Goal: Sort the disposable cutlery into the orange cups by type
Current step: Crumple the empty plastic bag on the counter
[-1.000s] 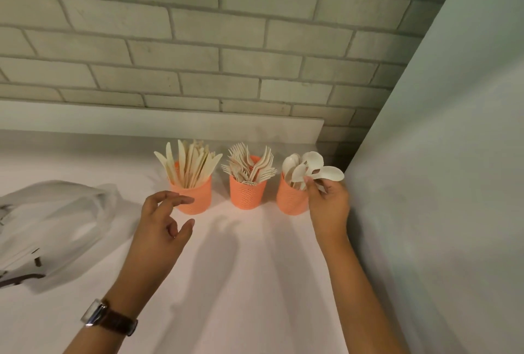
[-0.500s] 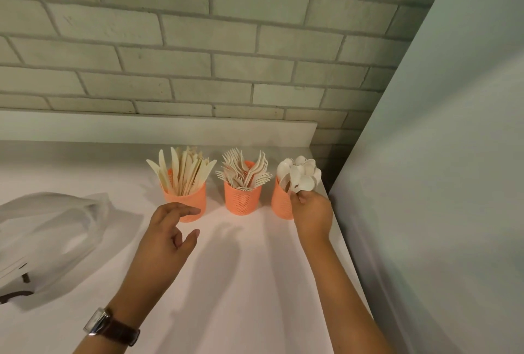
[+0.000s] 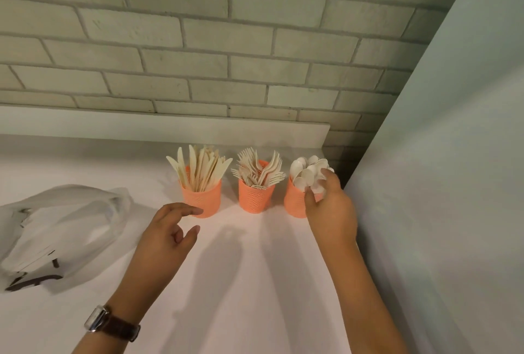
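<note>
Right hand point(image 3: 330, 211) pinches spoons point(image 3: 304, 175) in the cup point(image 3: 293, 203) just ahead; left hand point(image 3: 167, 237) hovers empty, fingers apart. Likely the final step: release, then withdraw gently.

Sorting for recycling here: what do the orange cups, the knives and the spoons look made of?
Orange cups: probably moulded plastic, matte, with a dimpled mesh-like pattern on the walls. Knives: pale beige, flat and dull; wood or a plant-based plastic, hard to tell. Spoons: whiter, smooth, slightly glossy bowls, likely plastic.
</note>
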The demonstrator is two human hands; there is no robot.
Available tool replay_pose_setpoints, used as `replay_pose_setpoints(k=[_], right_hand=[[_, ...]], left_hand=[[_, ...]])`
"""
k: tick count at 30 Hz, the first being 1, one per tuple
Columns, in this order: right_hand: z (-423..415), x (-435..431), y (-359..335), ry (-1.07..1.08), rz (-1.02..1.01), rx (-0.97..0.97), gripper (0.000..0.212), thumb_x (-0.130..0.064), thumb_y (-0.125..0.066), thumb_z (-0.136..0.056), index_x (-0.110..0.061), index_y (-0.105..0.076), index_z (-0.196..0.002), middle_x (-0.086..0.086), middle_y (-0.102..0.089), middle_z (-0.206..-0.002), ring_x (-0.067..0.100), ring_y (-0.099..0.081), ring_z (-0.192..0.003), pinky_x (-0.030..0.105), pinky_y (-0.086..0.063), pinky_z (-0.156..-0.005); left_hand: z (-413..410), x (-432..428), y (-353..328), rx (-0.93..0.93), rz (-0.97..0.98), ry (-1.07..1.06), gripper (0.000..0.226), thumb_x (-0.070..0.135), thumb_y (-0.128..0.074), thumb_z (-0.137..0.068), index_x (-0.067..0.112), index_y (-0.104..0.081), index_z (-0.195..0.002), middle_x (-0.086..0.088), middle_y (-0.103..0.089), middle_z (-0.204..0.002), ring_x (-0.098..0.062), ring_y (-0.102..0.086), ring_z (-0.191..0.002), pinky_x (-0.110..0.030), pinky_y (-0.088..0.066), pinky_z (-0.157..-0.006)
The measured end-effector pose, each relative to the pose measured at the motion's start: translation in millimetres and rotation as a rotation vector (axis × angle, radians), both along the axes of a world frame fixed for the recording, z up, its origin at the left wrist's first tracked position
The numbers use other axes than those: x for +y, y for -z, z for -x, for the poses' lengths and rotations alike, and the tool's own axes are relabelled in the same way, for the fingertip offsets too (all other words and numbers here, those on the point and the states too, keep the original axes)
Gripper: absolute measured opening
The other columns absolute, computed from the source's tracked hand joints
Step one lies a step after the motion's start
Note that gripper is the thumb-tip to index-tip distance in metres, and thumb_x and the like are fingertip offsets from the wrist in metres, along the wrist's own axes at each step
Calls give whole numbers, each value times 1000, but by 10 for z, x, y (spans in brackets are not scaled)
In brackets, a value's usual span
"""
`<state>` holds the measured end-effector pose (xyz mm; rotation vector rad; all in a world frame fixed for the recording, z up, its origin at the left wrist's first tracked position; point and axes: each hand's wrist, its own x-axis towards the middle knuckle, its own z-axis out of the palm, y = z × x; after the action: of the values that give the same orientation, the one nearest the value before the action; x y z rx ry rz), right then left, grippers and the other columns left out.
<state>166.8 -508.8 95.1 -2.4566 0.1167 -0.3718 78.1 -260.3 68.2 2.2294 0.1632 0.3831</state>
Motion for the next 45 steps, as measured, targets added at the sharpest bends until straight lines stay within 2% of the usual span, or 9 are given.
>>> replay_pose_setpoints(k=[4, 7, 10, 16, 23, 28, 36, 43, 45], right_hand=[[352, 369, -48, -184, -72, -90, 38, -33, -61, -87, -24, -54, -123, -2, -66, -109, 18, -63, -92, 29, -53, -72], [612, 948, 79, -510, -165, -32, 55, -47, -68, -78, -26, -51, -126, -4, -45, -139, 15, -42, -127, 28, -43, -98], [938, 1680, 170, -781, -83, 128, 95, -73, -61, -63, -35, -25, -142, -12, -4, -157, 10, -6, -143, 26, -20, -111], [877, 3083, 468, -785, 175, 320, 142, -87, -59, -43, -34, 28, -141, -8, 41, -148, 24, 38, -136, 61, 17, -109], [529, 4118, 855, -861, 551, 400, 147, -90, -58, -34, -40, 36, -135, 0, 23, -157, 38, 28, -139, 71, 20, -99], [587, 4570, 1135, -973, 844, 356, 125, -90, -52, -42, -49, 11, -141, 21, -8, -154, 48, 11, -141, 73, 16, -101], [777, 4595, 1270, -800, 527, 222, 35, -53, -59, -75, -33, -65, -103, -1, -30, -146, 28, -41, -123, 48, -30, -97], [1661, 3619, 1265, -709, 355, 163, 20, -37, -61, -81, -18, -62, -85, -1, -68, -93, 26, -60, -85, 33, -43, -75], [1914, 3263, 1224, -654, 266, 255, 40, -31, -60, -84, -19, -54, -121, 5, -67, -100, 26, -63, -83, 36, -49, -75]], left_hand=[[238, 279, -125, -37, 33, -75, 29, 7, -64, -82, 34, -63, -89, 11, -56, -81, -12, -45, -51, -8, -37, -56], [462, 609, -154, -39, 54, -145, 30, 9, -62, -84, 38, -63, -83, -2, -49, -57, -19, -46, -56, -11, -37, -55], [706, 994, -172, -56, 56, -205, 33, 9, -62, -83, 41, -63, -79, -7, -54, -60, -20, -49, -59, -12, -40, -59], [1267, 1899, -258, -112, 31, -293, 31, 1, -62, -82, 31, -67, -81, 18, -61, -79, -13, -53, -61, -8, -40, -63], [1829, 2816, -122, -27, 119, -401, 30, 5, -60, -85, 33, -67, -78, 26, -61, -76, -17, -50, -61, -9, -39, -59], [1994, 3158, -70, 10, 96, -391, 28, 4, -61, -85, 31, -67, -80, 33, -58, -73, -15, -52, -64, -8, -40, -60], [2037, 3265, 54, 17, 130, -363, 28, 5, -61, -85, 32, -67, -82, 30, -58, -73, -16, -52, -65, -9, -41, -62], [2134, 2731, 164, 70, 147, -200, 27, 8, -62, -85, 34, -67, -82, 28, -60, -76, -17, -53, -62, -11, -43, -60], [2217, 2505, 212, 100, 142, -136, 26, 9, -61, -85, 35, -67, -83, 25, -60, -77, -16, -53, -62, -12, -43, -60]])
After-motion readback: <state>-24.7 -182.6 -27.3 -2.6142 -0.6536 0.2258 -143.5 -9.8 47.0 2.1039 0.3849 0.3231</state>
